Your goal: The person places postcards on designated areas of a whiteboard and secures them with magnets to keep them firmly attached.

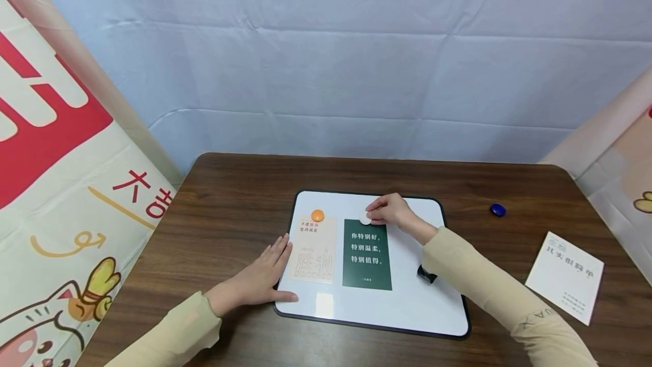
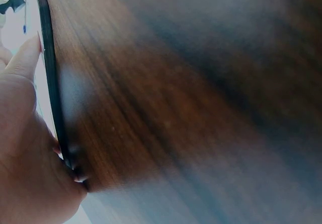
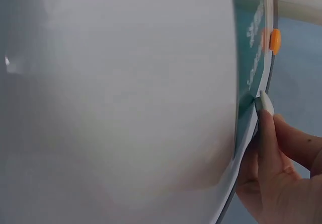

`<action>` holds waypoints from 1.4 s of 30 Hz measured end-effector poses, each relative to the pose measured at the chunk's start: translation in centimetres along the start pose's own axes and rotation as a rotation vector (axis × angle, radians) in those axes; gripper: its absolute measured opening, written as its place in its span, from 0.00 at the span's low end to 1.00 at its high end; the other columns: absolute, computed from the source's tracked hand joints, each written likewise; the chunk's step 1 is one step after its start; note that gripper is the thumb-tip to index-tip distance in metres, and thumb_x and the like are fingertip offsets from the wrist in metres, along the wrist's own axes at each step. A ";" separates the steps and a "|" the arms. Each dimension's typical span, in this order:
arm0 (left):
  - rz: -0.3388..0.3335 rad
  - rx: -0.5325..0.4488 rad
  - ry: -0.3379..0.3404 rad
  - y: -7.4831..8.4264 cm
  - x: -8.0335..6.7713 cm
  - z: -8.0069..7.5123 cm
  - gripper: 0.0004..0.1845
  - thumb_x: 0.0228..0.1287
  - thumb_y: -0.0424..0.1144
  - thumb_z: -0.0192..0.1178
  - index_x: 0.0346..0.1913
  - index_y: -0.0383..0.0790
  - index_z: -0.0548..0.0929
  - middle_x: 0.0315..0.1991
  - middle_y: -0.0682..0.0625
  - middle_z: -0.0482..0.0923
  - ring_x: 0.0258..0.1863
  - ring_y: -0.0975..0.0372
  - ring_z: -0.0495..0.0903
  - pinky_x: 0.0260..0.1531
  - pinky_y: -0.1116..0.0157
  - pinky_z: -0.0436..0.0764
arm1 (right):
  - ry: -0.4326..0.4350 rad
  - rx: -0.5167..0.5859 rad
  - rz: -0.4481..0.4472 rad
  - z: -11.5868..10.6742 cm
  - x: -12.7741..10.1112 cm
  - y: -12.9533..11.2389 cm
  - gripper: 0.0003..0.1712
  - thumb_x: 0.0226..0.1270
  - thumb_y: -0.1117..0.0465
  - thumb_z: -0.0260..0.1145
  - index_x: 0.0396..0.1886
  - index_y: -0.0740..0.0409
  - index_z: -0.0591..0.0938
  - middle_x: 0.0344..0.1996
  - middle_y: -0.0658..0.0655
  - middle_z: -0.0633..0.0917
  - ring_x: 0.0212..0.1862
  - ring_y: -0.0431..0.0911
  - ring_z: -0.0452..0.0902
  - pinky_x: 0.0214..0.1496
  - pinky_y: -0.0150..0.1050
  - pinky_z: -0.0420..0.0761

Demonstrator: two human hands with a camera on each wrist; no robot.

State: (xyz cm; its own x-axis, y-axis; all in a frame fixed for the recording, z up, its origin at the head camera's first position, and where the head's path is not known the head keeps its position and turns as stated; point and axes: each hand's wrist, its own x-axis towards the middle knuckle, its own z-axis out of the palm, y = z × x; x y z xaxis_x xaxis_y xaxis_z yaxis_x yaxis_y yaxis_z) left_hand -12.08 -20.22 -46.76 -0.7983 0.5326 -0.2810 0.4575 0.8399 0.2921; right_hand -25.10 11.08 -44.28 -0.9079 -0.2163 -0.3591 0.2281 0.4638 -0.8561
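Observation:
A small whiteboard (image 1: 407,310) with a dark rim lies on the wooden table. Near the top edge of a green card (image 1: 367,271), my right hand (image 1: 394,212) pinches a round white magnet (image 1: 365,218); the right wrist view shows the magnet (image 3: 266,103) between thumb and fingers. My left hand (image 1: 260,279) rests on the board's left edge, its fingers straight and thumb spread along the lower left. Beside those fingers lies a cream card (image 1: 313,254), with an orange magnet (image 1: 318,216) at its top. In the left wrist view the hand (image 2: 25,133) touches the dark rim.
A blue magnet (image 1: 498,209) sits on the table to the right of the board. Farther right lies a white card (image 1: 565,276) with printed characters. A black object (image 1: 427,274) is on the board, partly under the right sleeve. Pale cloth (image 1: 346,72) hangs behind the table.

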 end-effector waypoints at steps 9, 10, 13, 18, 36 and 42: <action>0.007 0.001 0.010 0.0 0.0 0.0 0.59 0.48 0.75 0.46 0.71 0.33 0.42 0.72 0.41 0.32 0.71 0.53 0.35 0.66 0.55 0.47 | 0.071 -0.098 0.018 0.3 0.3 0.2 0.09 0.58 0.69 0.64 0.38 0.71 0.82 0.33 0.64 0.82 0.26 0.40 0.80 0.33 0.33 0.81; 0.009 0.001 0.010 0.0 0.0 0.0 0.59 0.48 0.75 0.46 0.71 0.33 0.43 0.72 0.41 0.32 0.71 0.53 0.35 0.66 0.55 0.47 | 0.074 -0.106 0.019 0.3 0.2 0.2 0.09 0.58 0.69 0.65 0.38 0.70 0.82 0.33 0.64 0.82 0.26 0.40 0.80 0.33 0.33 0.81; 0.009 0.001 0.009 0.0 0.0 0.0 0.59 0.48 0.76 0.46 0.71 0.33 0.42 0.72 0.41 0.32 0.71 0.53 0.34 0.66 0.55 0.47 | 0.078 -0.124 0.012 0.2 0.1 0.1 0.09 0.57 0.68 0.65 0.37 0.70 0.83 0.33 0.63 0.82 0.27 0.40 0.80 0.34 0.34 0.81; 0.012 0.005 0.012 0.0 0.1 0.0 0.60 0.48 0.76 0.45 0.71 0.33 0.43 0.72 0.41 0.32 0.71 0.53 0.35 0.66 0.55 0.47 | 0.068 -0.160 -0.001 -0.2 -0.2 0.0 0.10 0.59 0.66 0.64 0.39 0.69 0.82 0.35 0.62 0.82 0.30 0.42 0.80 0.36 0.35 0.81; 0.009 0.007 0.012 -0.3 0.2 0.1 0.60 0.48 0.76 0.45 0.70 0.32 0.43 0.72 0.40 0.31 0.70 0.53 0.34 0.67 0.55 0.47 | 0.099 -0.509 -0.183 -3.1 -3.0 0.2 0.14 0.63 0.61 0.60 0.39 0.68 0.81 0.36 0.64 0.82 0.36 0.51 0.78 0.34 0.42 0.77; 0.004 0.008 0.014 -0.3 0.2 0.1 0.60 0.48 0.76 0.45 0.70 0.32 0.43 0.72 0.40 0.32 0.70 0.53 0.35 0.66 0.55 0.47 | 0.120 -0.554 -0.207 -4.5 -3.9 0.6 0.13 0.62 0.63 0.59 0.39 0.69 0.81 0.36 0.65 0.82 0.36 0.52 0.78 0.33 0.42 0.77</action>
State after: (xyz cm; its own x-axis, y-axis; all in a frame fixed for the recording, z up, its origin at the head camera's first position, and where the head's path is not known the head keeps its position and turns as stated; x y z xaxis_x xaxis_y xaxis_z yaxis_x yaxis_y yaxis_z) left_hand -12.33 -20.35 -47.02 -0.8019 0.5345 -0.2671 0.4637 0.8386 0.2861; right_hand -22.99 16.05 -41.70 -0.9545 -0.2668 -0.1335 -0.1458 0.8076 -0.5714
